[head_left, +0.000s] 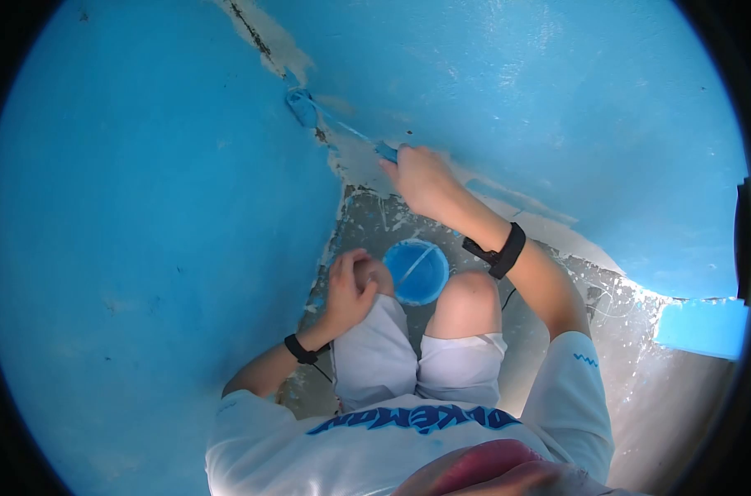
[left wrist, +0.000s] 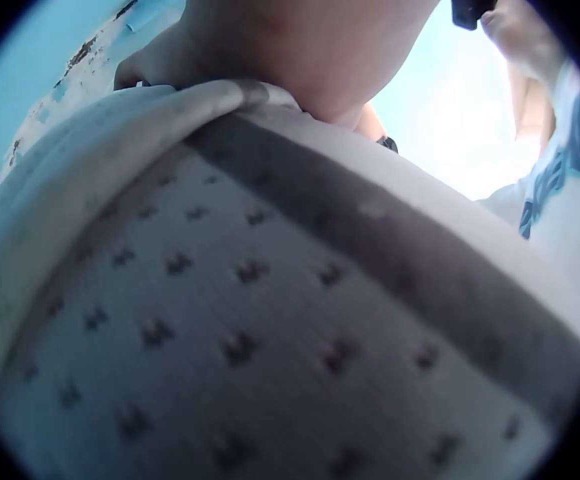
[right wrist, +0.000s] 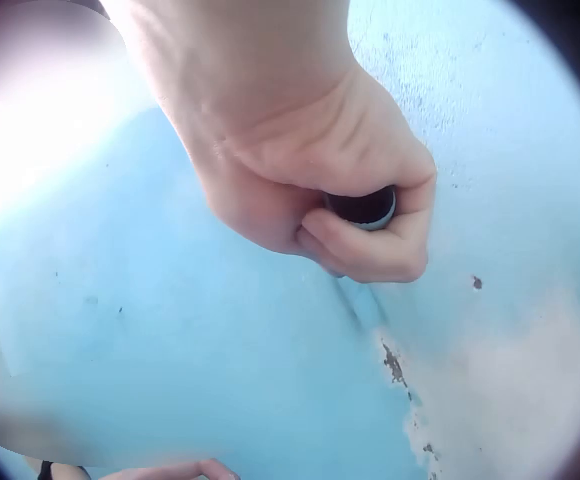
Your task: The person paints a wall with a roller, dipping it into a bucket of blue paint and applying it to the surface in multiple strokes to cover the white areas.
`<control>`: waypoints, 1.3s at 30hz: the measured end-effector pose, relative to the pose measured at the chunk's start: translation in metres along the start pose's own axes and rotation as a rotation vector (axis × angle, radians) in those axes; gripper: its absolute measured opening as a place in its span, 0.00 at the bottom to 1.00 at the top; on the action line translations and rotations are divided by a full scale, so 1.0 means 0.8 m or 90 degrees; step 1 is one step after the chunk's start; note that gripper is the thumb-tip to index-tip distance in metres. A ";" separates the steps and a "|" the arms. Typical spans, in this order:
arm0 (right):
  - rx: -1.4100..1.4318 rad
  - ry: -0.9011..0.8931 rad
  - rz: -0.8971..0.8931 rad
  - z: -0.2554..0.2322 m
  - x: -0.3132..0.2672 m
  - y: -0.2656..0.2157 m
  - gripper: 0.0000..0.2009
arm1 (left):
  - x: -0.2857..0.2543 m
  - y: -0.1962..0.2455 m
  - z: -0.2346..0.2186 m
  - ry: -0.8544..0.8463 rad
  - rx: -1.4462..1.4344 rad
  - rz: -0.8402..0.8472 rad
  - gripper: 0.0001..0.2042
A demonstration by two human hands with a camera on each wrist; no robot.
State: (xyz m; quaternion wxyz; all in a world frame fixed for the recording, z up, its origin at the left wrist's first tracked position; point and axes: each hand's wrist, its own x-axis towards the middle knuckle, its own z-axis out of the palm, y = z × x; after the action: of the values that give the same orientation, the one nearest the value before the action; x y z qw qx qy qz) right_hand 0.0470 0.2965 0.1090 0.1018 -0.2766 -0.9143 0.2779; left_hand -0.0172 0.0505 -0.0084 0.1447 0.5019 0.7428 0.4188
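In the head view my right hand (head_left: 423,180) grips the blue handle (head_left: 386,151) of a small paint roller, its thin frame running up-left to the blue roller head (head_left: 302,108), which lies at the wall corner beside a bare strip. The right wrist view shows the fingers of my right hand (right wrist: 320,190) curled round the handle, whose dark end (right wrist: 363,207) shows. My left hand (head_left: 348,291) rests on the left knee, fingers loosely bent, holding nothing. Shorts cloth (left wrist: 240,300) fills most of the left wrist view.
A round tub of blue paint (head_left: 417,272) with a pale strip across it stands on the grey, paint-spotted floor (head_left: 375,217) between the knees. Blue walls (head_left: 169,182) rise on both sides, with cracked, unpainted patches (head_left: 264,41) along the corner. A light blue block (head_left: 699,329) is at far right.
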 end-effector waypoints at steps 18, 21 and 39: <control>-0.061 0.084 0.311 -0.062 -0.206 0.094 0.20 | -0.004 -0.009 -0.002 0.013 -0.079 -0.049 0.22; -0.066 0.082 0.216 -0.040 -0.161 0.090 0.20 | -0.005 -0.001 -0.004 0.006 -0.068 -0.034 0.23; -0.124 0.080 0.187 -0.033 -0.192 0.147 0.19 | -0.017 -0.001 -0.004 0.056 -0.062 -0.044 0.22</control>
State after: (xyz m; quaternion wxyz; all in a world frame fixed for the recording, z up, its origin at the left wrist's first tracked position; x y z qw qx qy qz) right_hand 0.2361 0.3039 0.0596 0.0898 -0.4324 -0.8786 0.1818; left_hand -0.0136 0.0374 -0.0103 0.1504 0.4499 0.7440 0.4706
